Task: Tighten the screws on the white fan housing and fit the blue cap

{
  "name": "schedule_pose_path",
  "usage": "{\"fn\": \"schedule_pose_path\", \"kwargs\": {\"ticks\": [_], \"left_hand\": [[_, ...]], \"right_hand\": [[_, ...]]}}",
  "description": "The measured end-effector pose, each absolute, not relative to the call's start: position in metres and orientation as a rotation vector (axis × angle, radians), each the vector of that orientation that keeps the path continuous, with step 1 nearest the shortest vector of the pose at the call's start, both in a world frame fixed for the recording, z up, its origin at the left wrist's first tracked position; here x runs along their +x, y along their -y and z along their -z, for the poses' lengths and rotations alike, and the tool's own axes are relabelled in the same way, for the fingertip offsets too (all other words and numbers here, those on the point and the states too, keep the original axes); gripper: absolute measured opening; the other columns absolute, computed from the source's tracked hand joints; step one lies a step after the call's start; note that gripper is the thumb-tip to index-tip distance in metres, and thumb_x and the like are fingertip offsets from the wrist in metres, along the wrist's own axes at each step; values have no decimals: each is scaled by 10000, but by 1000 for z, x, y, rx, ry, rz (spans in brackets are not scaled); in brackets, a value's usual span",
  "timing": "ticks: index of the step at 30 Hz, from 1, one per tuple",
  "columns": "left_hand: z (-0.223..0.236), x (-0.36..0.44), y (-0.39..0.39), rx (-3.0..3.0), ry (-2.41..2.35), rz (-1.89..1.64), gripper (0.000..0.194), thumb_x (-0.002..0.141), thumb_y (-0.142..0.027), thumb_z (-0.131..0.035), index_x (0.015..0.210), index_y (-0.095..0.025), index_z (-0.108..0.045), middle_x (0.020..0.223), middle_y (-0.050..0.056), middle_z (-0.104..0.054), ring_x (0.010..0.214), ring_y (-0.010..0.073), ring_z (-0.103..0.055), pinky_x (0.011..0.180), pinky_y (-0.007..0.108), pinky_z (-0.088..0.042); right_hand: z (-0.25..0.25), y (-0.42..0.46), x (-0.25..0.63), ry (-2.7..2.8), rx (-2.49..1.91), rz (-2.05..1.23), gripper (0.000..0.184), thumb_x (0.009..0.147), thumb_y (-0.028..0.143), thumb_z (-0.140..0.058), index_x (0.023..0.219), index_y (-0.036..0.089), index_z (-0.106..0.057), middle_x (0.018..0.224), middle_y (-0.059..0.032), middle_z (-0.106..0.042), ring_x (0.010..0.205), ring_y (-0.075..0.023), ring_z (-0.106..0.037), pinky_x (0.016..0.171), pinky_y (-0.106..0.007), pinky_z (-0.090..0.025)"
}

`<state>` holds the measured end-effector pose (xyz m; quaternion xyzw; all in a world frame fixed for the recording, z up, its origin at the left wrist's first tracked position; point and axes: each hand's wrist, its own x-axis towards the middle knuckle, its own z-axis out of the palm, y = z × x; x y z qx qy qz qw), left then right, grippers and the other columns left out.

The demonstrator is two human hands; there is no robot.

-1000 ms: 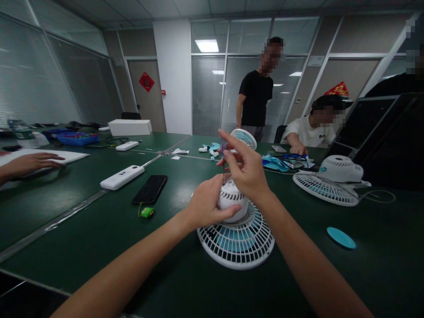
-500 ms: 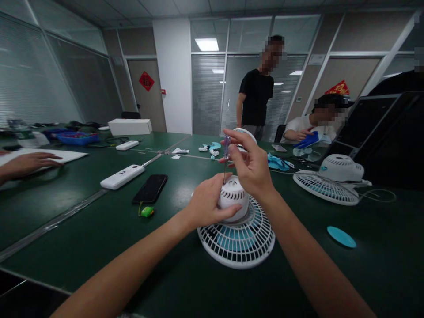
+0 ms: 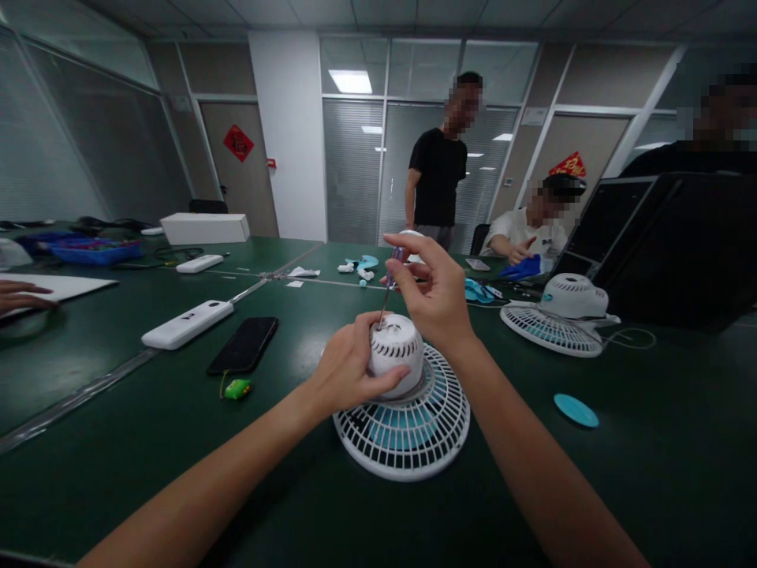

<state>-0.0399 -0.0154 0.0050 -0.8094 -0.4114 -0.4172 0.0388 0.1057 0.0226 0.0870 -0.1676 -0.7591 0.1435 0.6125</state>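
Observation:
A white fan head [image 3: 402, 442] lies grille-down on the green table, light-blue blades showing through its bars and its rounded motor housing [image 3: 396, 359] on top. My left hand [image 3: 348, 359] grips that housing from the left, thumb across the front. Above it, my right hand [image 3: 438, 288] pinches a screwdriver [image 3: 393, 272] with a clear purplish handle. The shaft slants down and its tip meets the top left of the housing, close to my left fingers. Whether the tip sits in a screw cannot be seen.
A second fan head [image 3: 553, 327] lies at the right near a black monitor [image 3: 680, 244]. A light-blue disc [image 3: 576, 410], a black phone [image 3: 244, 345] with a green charm [image 3: 237, 389] and a white power strip [image 3: 188, 323] surround my arms. Other people are beyond the table; a co-worker's hand [image 3: 24, 296] is at far left.
The view has turned slightly right, so things appear shifted left. The screwdriver now leans more, its handle tilted to the right. Both hands keep their holds.

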Motion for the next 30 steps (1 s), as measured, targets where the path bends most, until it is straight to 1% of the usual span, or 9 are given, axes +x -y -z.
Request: {"fn": "schedule_pose_path", "kwargs": {"ticks": [5, 8, 12, 14, 18, 20, 24, 27, 30], "left_hand": [[-2, -41, 13, -2482, 1205, 1309, 608, 806, -526, -628, 1223, -206, -322, 1191, 173, -620, 987, 339, -667, 818, 522, -549], [0, -41, 12, -2484, 1199, 1326, 629, 805, -532, -634, 1226, -195, -310, 1206, 196, -611, 1018, 353, -661, 838, 542, -545], [4, -41, 10, -2449, 1205, 1355, 660, 797, -540, -641, 1229, -186, -289, 1195, 207, -609, 1041, 360, -656, 848, 555, -541], [5, -42, 10, -2447, 1200, 1349, 650, 800, -539, -635, 1219, -184, -287, 1188, 210, -608, 1023, 354, -658, 839, 556, -541], [4, -43, 10, -2458, 1200, 1319, 623, 811, -544, -616, 1207, -183, -298, 1157, 201, -609, 992, 336, -657, 825, 540, -542], [3, -43, 10, -2457, 1206, 1312, 628, 813, -545, -612, 1215, -180, -297, 1145, 196, -611, 978, 331, -660, 821, 532, -542], [3, -43, 10, -2457, 1192, 1294, 603, 819, -534, -609, 1204, -194, -294, 1154, 191, -615, 956, 323, -669, 804, 514, -544], [3, -43, 10, -2450, 1175, 1285, 551, 823, -523, -603, 1161, -214, -298, 1179, 190, -619, 951, 323, -671, 792, 511, -540], [3, -42, 10, -2448, 1177, 1285, 530, 821, -527, -601, 1129, -221, -297, 1183, 187, -623, 945, 322, -673, 787, 505, -539]], "right_hand": [[-85, -25, 105, 1760, -328, -374, 255, 963, 245, -515, 1189, 255, -633, 1125, -25, -658, 868, -130, -688, 654, -222, -599], [-86, -24, 105, 1745, -373, -346, 218, 943, 259, -552, 1143, 250, -638, 1062, -18, -651, 772, -119, -682, 585, -212, -583], [-88, -24, 107, 1700, -423, -258, 170, 891, 296, -643, 1047, 231, -646, 934, -1, -619, 657, -95, -631, 464, -177, -510], [-88, -24, 108, 1693, -415, -267, 170, 904, 298, -621, 1053, 222, -647, 959, -8, -628, 680, -97, -631, 481, -181, -518], [-88, -25, 107, 1731, -388, -382, 231, 956, 267, -509, 1153, 228, -622, 1056, -22, -655, 789, -118, -677, 618, -225, -586], [-88, -25, 107, 1729, -401, -365, 217, 941, 269, -541, 1136, 228, -627, 1004, -15, -654, 761, -116, -676, 596, -220, -579], [-89, -24, 109, 1693, -441, -257, 178, 870, 324, -660, 1018, 226, -646, 903, 0, -627, 676, -105, -627, 477, -187, -504], [-89, -25, 109, 1722, -443, -293, 212, 891, 331, -618, 1081, 239, -640, 962, -11, -644, 729, -120, -646, 518, -204, -531], [-88, -25, 108, 1754, -411, -356, 248, 923, 274, -545, 1159, 251, -616, 982, -11, -645, 775, -127, -669, 576, -222, -562]]}}
